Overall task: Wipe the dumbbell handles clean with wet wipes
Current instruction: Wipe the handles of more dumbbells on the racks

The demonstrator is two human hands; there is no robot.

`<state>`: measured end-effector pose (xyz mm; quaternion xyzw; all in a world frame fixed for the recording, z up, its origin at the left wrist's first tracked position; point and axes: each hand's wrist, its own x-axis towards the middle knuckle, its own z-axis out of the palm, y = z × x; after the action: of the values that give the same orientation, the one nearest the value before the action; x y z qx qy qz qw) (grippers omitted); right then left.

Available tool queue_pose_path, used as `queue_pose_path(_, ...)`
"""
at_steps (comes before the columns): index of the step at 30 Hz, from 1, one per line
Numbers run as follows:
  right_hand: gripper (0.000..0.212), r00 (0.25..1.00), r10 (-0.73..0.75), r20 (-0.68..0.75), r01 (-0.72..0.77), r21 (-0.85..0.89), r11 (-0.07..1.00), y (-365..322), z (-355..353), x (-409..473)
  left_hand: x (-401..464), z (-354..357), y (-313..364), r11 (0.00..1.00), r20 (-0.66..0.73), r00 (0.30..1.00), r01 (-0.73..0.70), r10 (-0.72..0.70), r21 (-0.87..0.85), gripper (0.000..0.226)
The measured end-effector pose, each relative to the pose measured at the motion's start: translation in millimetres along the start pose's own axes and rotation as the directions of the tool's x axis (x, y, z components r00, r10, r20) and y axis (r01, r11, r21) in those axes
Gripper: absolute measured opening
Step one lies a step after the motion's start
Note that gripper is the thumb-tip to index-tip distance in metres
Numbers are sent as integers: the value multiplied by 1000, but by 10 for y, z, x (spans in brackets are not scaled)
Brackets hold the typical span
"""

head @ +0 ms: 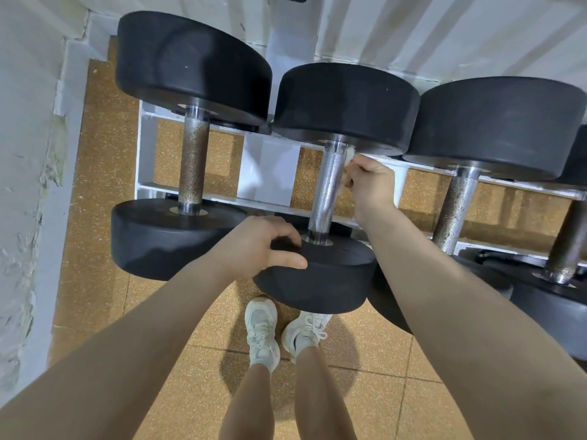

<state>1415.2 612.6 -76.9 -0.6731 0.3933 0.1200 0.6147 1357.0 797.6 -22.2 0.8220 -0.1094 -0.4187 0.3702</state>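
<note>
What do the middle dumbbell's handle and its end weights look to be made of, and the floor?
Handle: bright metal, probably chromed steel; it shines and shows fine knurling. End weights: matte black, likely rubber or a rubber-like coating over the weight; dull, with no glare. Floor: tan speckled tiles with visible seams, possibly rubber or cork; the look leaves it open.

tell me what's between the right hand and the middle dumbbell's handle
In the head view, a white wet wipe held by the right hand sits pressed against the middle handle.
</note>
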Motion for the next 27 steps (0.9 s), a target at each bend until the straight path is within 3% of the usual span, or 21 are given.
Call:
queue_pose_path(4,31,974,178,142,-160,-128,979,104,-58,-82,4,-2,2,1000,6,1000,-6,6,-3,38)
queue_pose_path(8,29,834,428,348,-433,-68,899,220,-258,-224,-2,4,0,1000,3,1000,0,0,4,38)
queue_pose_path(12,27,835,354,422,-500,311,808,92,-226,-11,0,1,-2,1000,8,1000,7,-7,-2,38)
queue_pose_path(14,25,850,319,419,-489,405,772,42,-176,47,1,-1,-4,1000,1,1000,6,-6,4,39)
queue_pose_path(16,26,860,318,399,-457,328,826,80,-191,45,1,0,0,1000,-3,1000,4,-4,3,38)
queue_pose_path(19,28,815,380,438,-395,-61,917,238,-253,-68,-3,-1,4,1000,-5,1000,4,-4,6,38)
queue_pose_path(21,27,767,454,454,-354,-289,889,295,-287,-148,-2,-2,2,1000,-1,1000,-1,1,11,39)
queue_pose_path(23,28,745,492,450,-355,-358,864,235,-287,-137,-1,-1,5,1000,2,1000,-5,5,11,38)
queue_pose_path(25,29,777,444,446,-392,-209,896,98,-256,-56,2,1,6,1000,5,1000,-10,10,14,38)
queue_pose_path(27,30,851,354,388,-419,96,903,-38,-215,28,3,2,2,1000,6,1000,-14,14,16,38)
